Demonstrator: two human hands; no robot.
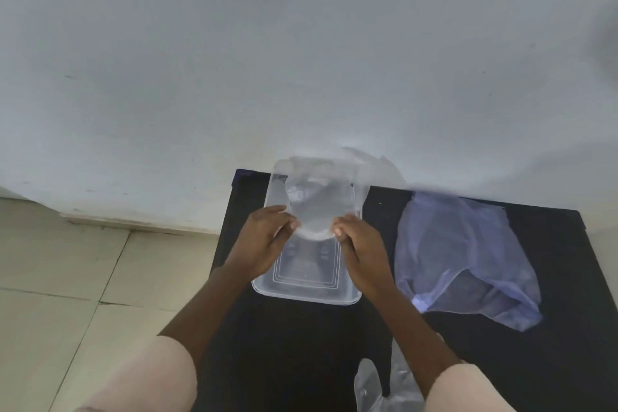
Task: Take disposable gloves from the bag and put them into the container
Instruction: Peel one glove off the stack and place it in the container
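Container [306,291] sat near the table's [301,344] left edge, its far end touching or just short of the wall [301,60]. Both hands, left hand [261,244] and right hand [361,246], hung over its opening, a clear glove [319,207] pinched between them, blocking entry from above. Bag [465,257] lay just right of it. Near table strip was open, apart from a loose clear glove [371,385] at the near edge.

Soft dim daylight; slight blur; edges perhaps distorted.
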